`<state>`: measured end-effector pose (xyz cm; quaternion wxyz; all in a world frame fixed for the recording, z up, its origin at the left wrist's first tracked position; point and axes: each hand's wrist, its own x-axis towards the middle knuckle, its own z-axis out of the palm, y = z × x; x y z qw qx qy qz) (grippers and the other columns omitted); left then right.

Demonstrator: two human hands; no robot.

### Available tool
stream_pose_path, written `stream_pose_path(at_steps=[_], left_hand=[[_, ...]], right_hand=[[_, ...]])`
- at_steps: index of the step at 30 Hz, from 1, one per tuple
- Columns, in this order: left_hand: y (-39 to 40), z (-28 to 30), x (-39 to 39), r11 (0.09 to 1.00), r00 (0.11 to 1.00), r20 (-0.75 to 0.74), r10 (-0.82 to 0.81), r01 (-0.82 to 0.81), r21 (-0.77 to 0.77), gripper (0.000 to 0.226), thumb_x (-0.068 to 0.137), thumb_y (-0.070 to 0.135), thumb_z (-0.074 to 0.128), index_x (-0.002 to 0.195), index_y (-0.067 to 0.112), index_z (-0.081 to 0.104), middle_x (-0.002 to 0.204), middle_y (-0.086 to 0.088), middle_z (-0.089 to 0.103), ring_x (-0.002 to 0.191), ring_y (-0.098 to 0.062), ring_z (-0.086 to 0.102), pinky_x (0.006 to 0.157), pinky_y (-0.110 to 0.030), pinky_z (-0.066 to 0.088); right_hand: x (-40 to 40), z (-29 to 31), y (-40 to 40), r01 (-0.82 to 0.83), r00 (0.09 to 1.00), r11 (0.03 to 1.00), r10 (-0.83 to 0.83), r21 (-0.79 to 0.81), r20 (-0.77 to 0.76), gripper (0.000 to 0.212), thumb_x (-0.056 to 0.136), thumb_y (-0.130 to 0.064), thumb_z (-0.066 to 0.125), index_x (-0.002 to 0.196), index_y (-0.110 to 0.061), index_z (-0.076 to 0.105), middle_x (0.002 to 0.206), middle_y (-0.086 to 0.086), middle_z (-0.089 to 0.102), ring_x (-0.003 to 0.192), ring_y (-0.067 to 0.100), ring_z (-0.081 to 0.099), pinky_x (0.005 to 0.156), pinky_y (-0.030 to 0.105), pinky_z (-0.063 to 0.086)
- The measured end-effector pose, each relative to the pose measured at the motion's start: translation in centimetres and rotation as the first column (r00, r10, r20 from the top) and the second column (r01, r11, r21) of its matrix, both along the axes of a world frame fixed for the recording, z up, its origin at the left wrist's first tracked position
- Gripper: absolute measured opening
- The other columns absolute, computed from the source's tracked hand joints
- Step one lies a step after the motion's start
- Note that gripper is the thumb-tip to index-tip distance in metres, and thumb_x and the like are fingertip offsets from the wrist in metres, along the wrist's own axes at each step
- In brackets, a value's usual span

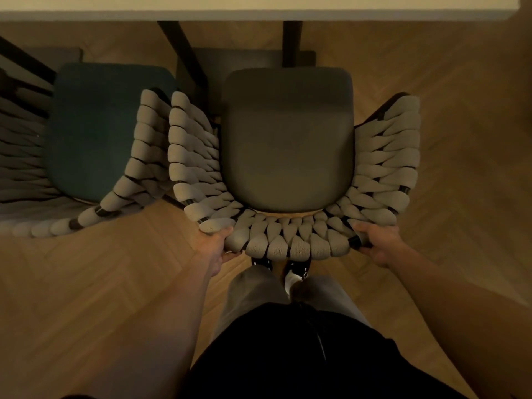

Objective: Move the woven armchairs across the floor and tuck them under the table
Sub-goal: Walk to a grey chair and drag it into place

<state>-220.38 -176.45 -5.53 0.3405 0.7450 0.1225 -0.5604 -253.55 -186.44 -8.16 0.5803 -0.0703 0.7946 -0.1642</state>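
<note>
**Armchair at the table edge, both hands on the backrest**

Armchair [288, 156] with the grey seat cushion sits straight ahead of me, its front pointing at the table [259, 7] and its curved back toward my body. Front edge of the cushion lies just short of the table's near edge; the seat is not yet under the top. Push axis runs dead forward, back to front, in line with a dark table leg [292, 43] beyond the seat.

My left hand [214, 246] is curled round the left end of the back rim, fingers under, thumb on the weave. My right hand [374, 243] is closed on the right end, on the dark frame. Both sit equally near, one each side of centre.

Weave is thick, pale, padded cord looped over a black frame, flaring outward at the arms.

Second armchair [95, 131], teal cushion, stands to the left, its arm almost touching this one's. I judge that the tight side.
</note>
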Motion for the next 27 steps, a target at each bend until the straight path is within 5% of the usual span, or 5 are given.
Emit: stream_pose_path(at_steps=[3, 8, 17, 23, 27], left_hand=[[0.3, 0.0, 0.4, 1.0, 0.999, -0.041, -0.005, 0.004, -0.026, 0.018, 0.099, 0.009, 0.063, 0.105, 0.025, 0.056, 0.108, -0.006, 0.066, 0.11, -0.034, 0.065, 0.092, -0.059, 0.055], [0.2, -0.3, 1.1, 1.0, 1.0, 0.014, 0.004, -0.005, 0.013, 0.041, 0.096, 0.004, 0.064, 0.133, 0.017, 0.05, 0.12, -0.013, 0.064, 0.107, -0.038, 0.066, 0.07, -0.053, 0.061], [0.4, -0.8, 2.0, 1.0, 0.999, 0.038, -0.023, 0.022, 0.013, 0.034, 0.097, 0.002, 0.063, 0.125, 0.017, 0.052, 0.114, -0.012, 0.063, 0.103, -0.035, 0.066, 0.073, -0.055, 0.06], [0.7, -0.9, 2.6, 0.999, 0.997, 0.061, -0.04, 0.04, 0.001, 0.025, 0.097, 0.004, 0.062, 0.118, 0.016, 0.054, 0.107, -0.011, 0.065, 0.096, -0.032, 0.068, 0.068, -0.05, 0.06], [1.6, -0.7, 2.9, 0.999, 0.999, 0.022, -0.031, 0.032, -0.031, 0.038, 0.098, 0.008, 0.065, 0.132, 0.015, 0.052, 0.119, -0.01, 0.065, 0.108, -0.034, 0.067, 0.076, -0.051, 0.061]], right_hand=[[-0.4, 0.1, 0.3, -0.032, 0.999, 0.999, 0.032, -0.043, 0.011, 0.067, 0.081, -0.008, 0.082, 0.137, -0.015, 0.046, 0.128, 0.011, 0.061, 0.105, 0.03, 0.066, 0.059, 0.043, 0.062], [-0.5, 0.4, 1.3, -0.098, 0.991, 0.989, 0.107, -0.112, 0.082, 0.048, 0.091, -0.009, 0.073, 0.135, -0.016, 0.053, 0.125, 0.01, 0.065, 0.107, 0.029, 0.066, 0.07, 0.044, 0.061], [0.0, 0.2, 2.1, -0.079, 0.992, 0.99, 0.09, -0.117, 0.088, 0.048, 0.092, -0.008, 0.072, 0.134, -0.016, 0.051, 0.123, 0.009, 0.065, 0.105, 0.027, 0.067, 0.06, 0.039, 0.062], [0.7, -0.1, 3.0, -0.088, 0.989, 0.99, 0.1, -0.108, 0.112, 0.041, 0.093, -0.009, 0.071, 0.131, -0.015, 0.056, 0.122, 0.01, 0.067, 0.107, 0.029, 0.066, 0.072, 0.045, 0.061], [0.4, 0.0, 3.2, -0.125, 0.987, 0.987, 0.133, -0.097, 0.086, 0.04, 0.092, -0.015, 0.074, 0.128, -0.016, 0.057, 0.119, 0.009, 0.067, 0.106, 0.029, 0.067, 0.075, 0.045, 0.061]])
